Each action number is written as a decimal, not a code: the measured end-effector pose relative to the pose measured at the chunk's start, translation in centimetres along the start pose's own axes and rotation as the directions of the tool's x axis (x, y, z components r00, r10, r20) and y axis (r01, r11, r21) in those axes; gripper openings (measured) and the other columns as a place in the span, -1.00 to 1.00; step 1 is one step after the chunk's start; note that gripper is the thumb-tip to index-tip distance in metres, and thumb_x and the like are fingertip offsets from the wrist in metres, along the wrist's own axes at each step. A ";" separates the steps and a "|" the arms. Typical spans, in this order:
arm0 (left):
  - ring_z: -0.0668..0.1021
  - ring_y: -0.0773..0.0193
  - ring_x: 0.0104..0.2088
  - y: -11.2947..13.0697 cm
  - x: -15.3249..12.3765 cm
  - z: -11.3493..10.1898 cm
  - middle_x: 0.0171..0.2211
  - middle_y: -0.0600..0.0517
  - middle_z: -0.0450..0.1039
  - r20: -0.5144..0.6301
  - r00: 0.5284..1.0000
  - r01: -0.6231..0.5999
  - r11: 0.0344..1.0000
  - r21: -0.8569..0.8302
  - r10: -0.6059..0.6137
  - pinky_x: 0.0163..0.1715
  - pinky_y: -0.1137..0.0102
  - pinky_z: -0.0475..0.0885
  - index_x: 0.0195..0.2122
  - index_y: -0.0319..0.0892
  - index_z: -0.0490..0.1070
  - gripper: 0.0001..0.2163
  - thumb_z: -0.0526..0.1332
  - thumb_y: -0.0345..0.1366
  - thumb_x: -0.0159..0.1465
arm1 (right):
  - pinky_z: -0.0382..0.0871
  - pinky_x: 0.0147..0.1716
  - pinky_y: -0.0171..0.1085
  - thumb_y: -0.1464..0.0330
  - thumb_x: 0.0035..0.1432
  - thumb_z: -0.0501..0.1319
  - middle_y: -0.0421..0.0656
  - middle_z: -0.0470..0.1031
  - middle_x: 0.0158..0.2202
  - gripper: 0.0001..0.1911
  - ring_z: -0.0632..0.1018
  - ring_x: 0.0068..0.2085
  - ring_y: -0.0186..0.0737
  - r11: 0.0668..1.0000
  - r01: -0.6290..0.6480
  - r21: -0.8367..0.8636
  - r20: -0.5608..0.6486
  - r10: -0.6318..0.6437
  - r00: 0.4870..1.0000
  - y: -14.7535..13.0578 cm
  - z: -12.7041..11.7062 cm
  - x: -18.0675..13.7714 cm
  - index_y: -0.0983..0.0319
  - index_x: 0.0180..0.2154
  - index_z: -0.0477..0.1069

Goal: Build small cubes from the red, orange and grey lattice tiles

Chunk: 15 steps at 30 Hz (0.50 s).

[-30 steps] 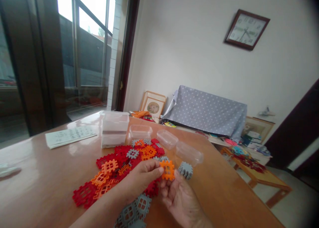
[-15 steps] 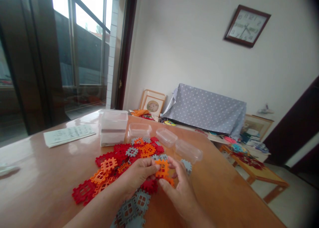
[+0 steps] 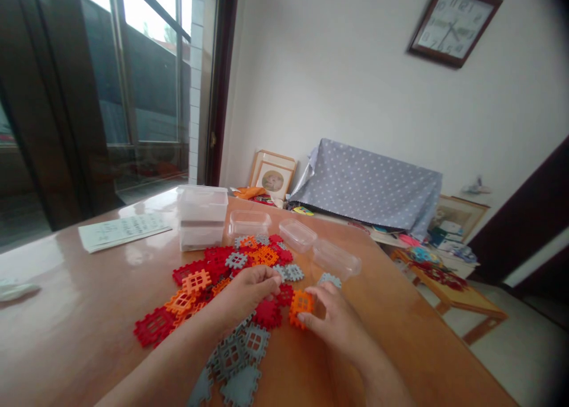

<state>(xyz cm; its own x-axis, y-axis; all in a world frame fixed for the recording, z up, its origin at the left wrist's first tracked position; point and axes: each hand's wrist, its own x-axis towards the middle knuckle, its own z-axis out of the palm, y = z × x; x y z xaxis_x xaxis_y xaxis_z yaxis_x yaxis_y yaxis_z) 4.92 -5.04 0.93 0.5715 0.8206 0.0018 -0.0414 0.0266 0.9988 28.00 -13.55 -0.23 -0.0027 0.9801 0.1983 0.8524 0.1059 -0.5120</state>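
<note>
Head view shows us two bare hands above a brown bench (image 3: 80, 336), on which lies a spread pile of notched plastic pieces (image 3: 217, 256), red, orange and grey. We take this pile as the centre of a clock, with twelve pointing away from us. At three o'clock, just beside the red pieces, is an orange piece (image 3: 302, 302) with square openings. Our right hand (image 3: 340, 315) has its grip on it, pinching it with the thumb near its five o'clock corner and the index finger near its one o'clock corner. We cannot tell if this piece rests on the bench or is slightly above. Our left hand (image 3: 251, 285) reaches over the pile, its grip pressed together at the fingertips. Some grey pieces (image 3: 240, 386) lie at six o'clock, and a grey stack (image 3: 329, 279) stands just past the right hand's fingers, partly hidden. Clear tubs (image 3: 297, 235) stand from twelve to two o'clock, a white box (image 3: 202, 217) at eleven, and papers (image 3: 124, 229) at ten.
</note>
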 end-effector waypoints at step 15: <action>0.47 0.27 -0.36 -0.1 0.2 -0.8 -0.35 0.05 0.52 -0.037 0.999 -0.029 0.997 0.073 0.032 -0.31 0.41 0.28 -0.28 -0.16 0.45 -0.68 0.25 0.03 0.24 | 0.25 -0.22 -0.26 0.14 0.12 0.35 -0.16 0.42 -0.22 -0.72 0.45 -0.18 -0.14 0.990 -0.046 -0.137 0.099 0.060 0.993 -0.1 1.0 -0.6 0.13 -0.17 0.53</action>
<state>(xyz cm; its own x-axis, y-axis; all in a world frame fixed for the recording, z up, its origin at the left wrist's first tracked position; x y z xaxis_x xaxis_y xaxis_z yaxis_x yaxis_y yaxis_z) 4.38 -4.36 0.83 0.5395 0.8414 0.0317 0.0020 -0.0390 0.9992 27.44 -13.98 -1.13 -0.0033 0.9964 0.0841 0.9152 0.0369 -0.4013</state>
